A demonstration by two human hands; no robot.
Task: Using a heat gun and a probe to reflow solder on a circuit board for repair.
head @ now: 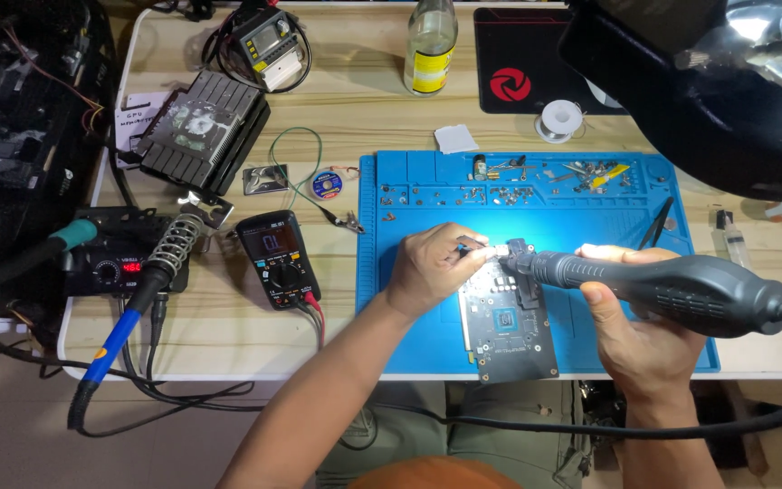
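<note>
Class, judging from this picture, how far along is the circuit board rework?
Done: heatsink lies aside, screws sit on the blue mat. In hand: right hand aims the hot-air handpiece at the circuit board; left hand holds tweezers there. Left: heatsink not yet refitted.

Bare forearms without sleeves, olive-green trousers [427, 426], an orange garment [427, 475] at the bottom edge.
</note>
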